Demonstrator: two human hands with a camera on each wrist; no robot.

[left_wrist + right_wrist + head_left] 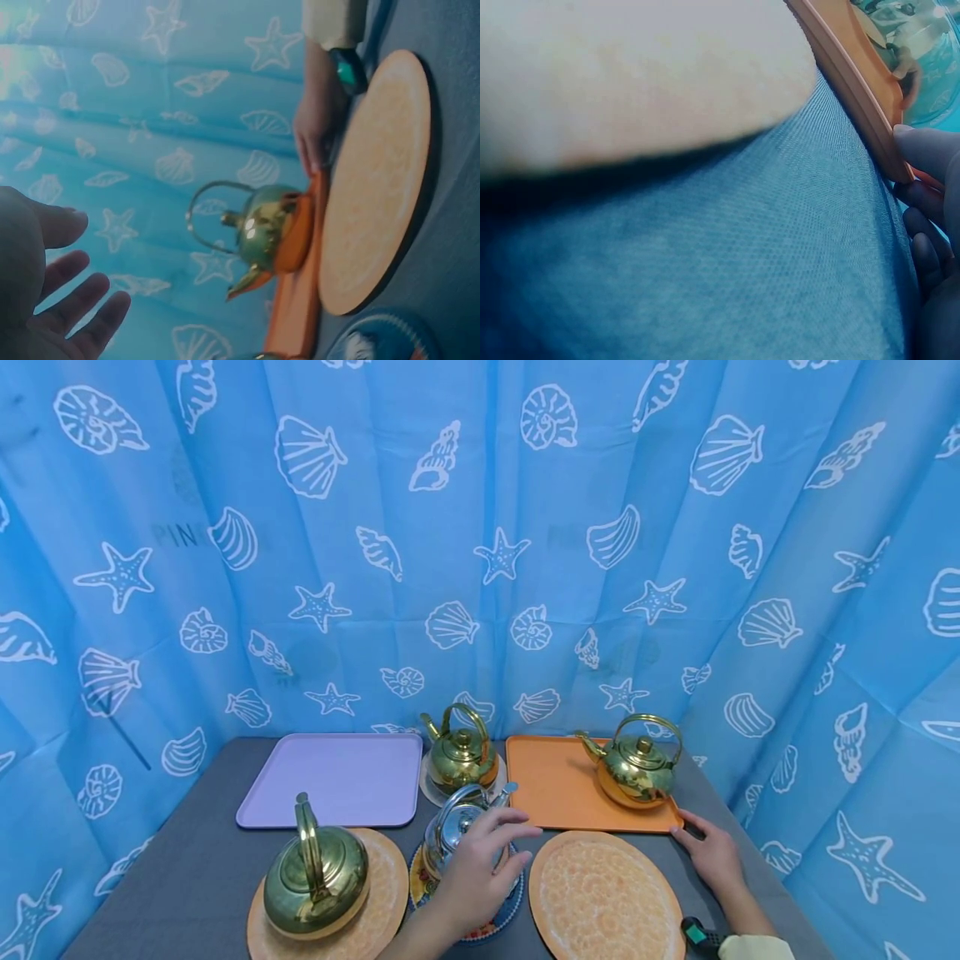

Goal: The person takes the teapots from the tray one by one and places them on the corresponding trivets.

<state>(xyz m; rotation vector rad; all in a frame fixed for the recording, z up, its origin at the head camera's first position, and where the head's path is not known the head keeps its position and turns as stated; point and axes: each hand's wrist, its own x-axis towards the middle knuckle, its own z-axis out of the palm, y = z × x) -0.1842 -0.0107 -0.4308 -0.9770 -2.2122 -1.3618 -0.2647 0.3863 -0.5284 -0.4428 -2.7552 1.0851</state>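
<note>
My right hand (716, 856) pinches the near right corner of the orange tray (543, 781). In the right wrist view the thumb lies on the tray's rim (847, 86), the other fingers by its outer side. A shiny gold kettle (637, 772) stands on that tray, spout to the left. My left hand (483, 864) hovers in front of a silver kettle (456, 827) and partly hides it; the fingers are spread and hold nothing. The silver kettle is on a patterned round mat (491, 931) with a blue edge.
Another gold kettle (461, 756) stands behind on a pale round mat. A larger gold kettle (315, 881) sits on a tan round mat (386, 877) at the left. A purple tray (345, 777) lies back left, and a second tan mat (607, 897) near the right hand.
</note>
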